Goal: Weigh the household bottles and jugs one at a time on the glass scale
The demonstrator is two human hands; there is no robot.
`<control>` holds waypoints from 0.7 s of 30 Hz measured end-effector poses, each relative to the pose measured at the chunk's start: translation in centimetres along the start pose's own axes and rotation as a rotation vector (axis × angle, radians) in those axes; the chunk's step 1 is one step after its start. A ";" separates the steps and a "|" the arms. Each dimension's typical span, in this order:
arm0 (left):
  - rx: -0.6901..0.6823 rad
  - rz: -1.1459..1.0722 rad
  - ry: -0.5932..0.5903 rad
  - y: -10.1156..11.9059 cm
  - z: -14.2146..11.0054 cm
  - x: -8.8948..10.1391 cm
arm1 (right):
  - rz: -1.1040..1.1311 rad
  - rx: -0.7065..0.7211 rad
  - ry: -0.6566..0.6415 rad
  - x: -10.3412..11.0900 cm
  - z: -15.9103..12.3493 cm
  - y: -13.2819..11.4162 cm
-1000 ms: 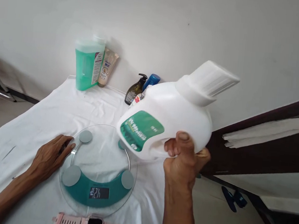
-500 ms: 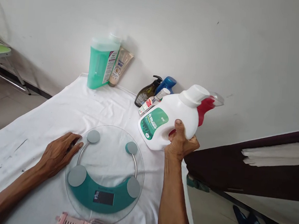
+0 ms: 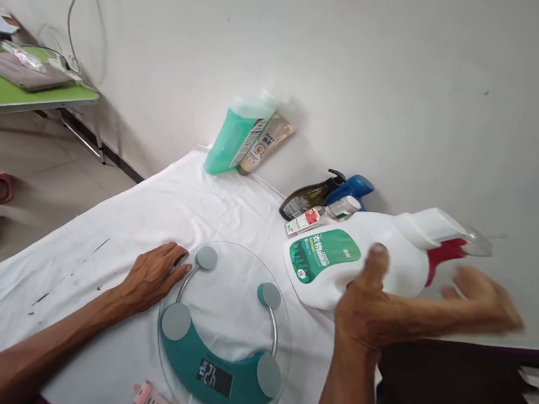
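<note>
A round glass bathroom scale [image 3: 216, 380] with a teal base and a lit display lies on the white cloth. My left hand [image 3: 156, 277] rests beside its far left edge, fingers loosely bent and thumb apart, holding nothing. To the right stands a big white detergent jug [image 3: 370, 236] with a green label and white cap. My right hand [image 3: 397, 307] is in front of the jug's lower right side, open with fingers spread and partly blurred. Whether its palm touches the jug is hidden. Behind the jug, a red bottle with a clear cap [image 3: 449, 252] shows in part.
Along the wall stand a green liquid bottle [image 3: 232, 139], a beige tube [image 3: 267, 144], a dark pump bottle [image 3: 310, 196], a blue bottle [image 3: 353, 187] and a small clear bottle [image 3: 322, 216]. A pink watch [image 3: 157, 401] lies at the front. A green table [image 3: 38, 97] is far left.
My right hand has opened from its grip on the jug, fingers swinging right. My left hand stays by the scale. The display digits have changed, and the view has shifted and tilted.
</note>
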State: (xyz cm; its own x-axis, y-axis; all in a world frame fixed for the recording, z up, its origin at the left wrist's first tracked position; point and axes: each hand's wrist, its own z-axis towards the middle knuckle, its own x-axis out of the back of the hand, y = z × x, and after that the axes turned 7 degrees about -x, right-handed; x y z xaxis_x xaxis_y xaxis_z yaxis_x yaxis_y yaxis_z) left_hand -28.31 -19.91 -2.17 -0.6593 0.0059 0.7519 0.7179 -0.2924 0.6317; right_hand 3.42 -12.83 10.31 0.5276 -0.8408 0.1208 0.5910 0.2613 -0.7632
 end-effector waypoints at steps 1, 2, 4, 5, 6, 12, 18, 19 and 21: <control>-0.001 -0.003 0.002 -0.1 0.0 -0.1 | -0.022 0.107 -0.082 -1.8 -0.5 -1.0; -0.004 -0.006 0.003 -0.1 0.0 -0.2 | -0.005 0.152 -0.192 -4.2 -1.1 -1.7; -0.010 -0.013 -0.001 -0.4 -0.1 -0.4 | 0.079 0.085 -0.446 -9.9 -2.5 -2.5; -0.013 -0.017 -0.001 -0.5 -0.1 -0.5 | 0.098 0.031 -0.546 -13.1 -3.2 -2.6; -0.015 -0.020 -0.002 -0.6 -0.1 -0.5 | 0.089 -0.045 -0.625 -16.3 -3.9 -2.7; 0.008 -0.015 -0.050 -0.4 0.1 -0.4 | -0.138 -0.431 -0.555 -31.2 -7.3 -5.2; 0.049 -0.025 -0.121 0.2 0.3 -0.1 | -0.277 -0.514 -0.431 -37.0 -8.2 -7.5; 0.057 -0.025 -0.133 0.3 0.3 0.0 | -0.276 -0.513 -0.430 -37.3 -8.3 -7.6; 0.073 -0.022 -0.150 0.4 0.4 0.2 | -0.265 -0.504 -0.428 -37.6 -8.4 -7.5</control>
State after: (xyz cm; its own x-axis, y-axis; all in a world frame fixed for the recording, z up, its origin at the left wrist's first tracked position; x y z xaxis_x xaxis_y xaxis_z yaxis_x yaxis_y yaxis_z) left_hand -28.03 -19.65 -1.70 -0.6378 0.1556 0.7543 0.7218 -0.2208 0.6559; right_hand -25.97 12.80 6.12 0.6591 -0.5591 0.5030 0.4332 -0.2644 -0.8616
